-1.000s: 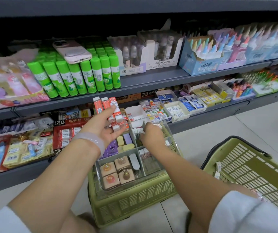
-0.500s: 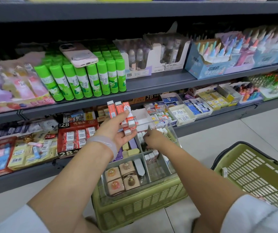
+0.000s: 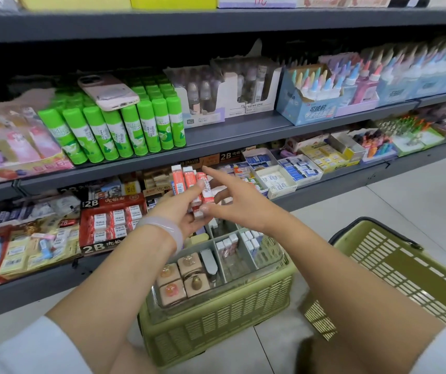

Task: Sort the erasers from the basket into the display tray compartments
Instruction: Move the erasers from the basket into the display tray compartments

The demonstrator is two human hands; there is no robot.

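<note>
Left hand [image 3: 186,209] grips orange-sleeved erasers [image 3: 189,184] above a clear display tray [image 3: 243,268] — right hand [image 3: 232,203] reaches toward them, fingers spread.

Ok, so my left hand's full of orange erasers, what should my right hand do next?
Probably pinch one orange eraser from the bunch. The left hand grips several upright above the display tray, and the right hand is open, fingers already reaching toward them.

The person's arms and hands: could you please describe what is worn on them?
Both forearms are bare, with white sleeves pushed up toward the elbows. The left wrist carries a pale, translucent bangle. The left hand and right hand wear no gloves.
</note>
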